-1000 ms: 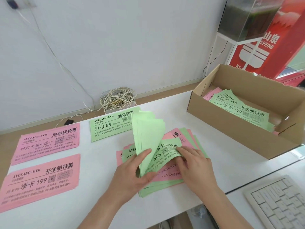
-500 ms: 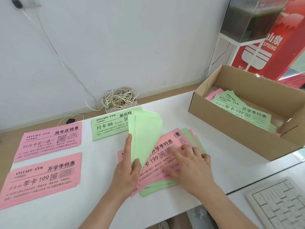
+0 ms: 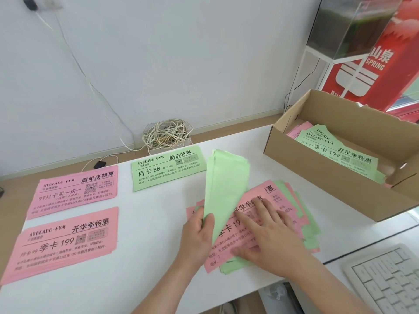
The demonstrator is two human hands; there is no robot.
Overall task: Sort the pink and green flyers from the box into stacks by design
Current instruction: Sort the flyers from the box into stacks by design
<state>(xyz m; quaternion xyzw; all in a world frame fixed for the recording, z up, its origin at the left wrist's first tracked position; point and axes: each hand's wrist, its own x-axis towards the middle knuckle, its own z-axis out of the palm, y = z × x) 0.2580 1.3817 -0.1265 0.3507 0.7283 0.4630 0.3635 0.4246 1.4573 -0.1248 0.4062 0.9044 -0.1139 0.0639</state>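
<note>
In the head view, our left hand (image 3: 199, 236) grasps a green sheaf (image 3: 224, 184) of flyers by its lower end. Its fingers (image 3: 199, 219) are curled round the paper, so the sheets stand up and fan apart at the top. Our right hand (image 3: 274, 236) lies released and flat, its fingers (image 3: 258, 207) straight on the top pink flyer (image 3: 229, 245) of the mixed pile (image 3: 306, 232). That pile sits directly under both hands on the counter (image 3: 147, 223).

We judge these flyers to be light, thin and floppy. They bend under their own weight, slide easily over one another, and would crease or tear if pinched hard. A sheaf is best taken near a short end or along a long edge, with a flat palm steadying the sheets beneath. A single sheet probably needs a fingertip to nudge its corner free first.

The sorted stacks lie to the left of the left fingers. A green stack (image 3: 167, 168) sits just beyond them, while an upper pink stack (image 3: 74, 191) and a lower pink stack (image 3: 63, 241) lie well apart from them. Beyond the right fingers, to their right, stands the open box (image 3: 317, 177), with more pink and green flyers inside.

The counter is white, smooth and flat, so paper will likely skid on it. A keyboard (image 3: 390, 279) lies near the right wrist. A cable coil (image 3: 167, 134) sits against the white wall (image 3: 181, 53) beyond the green stack, and a red stand (image 3: 367, 64) rises behind the box.
</note>
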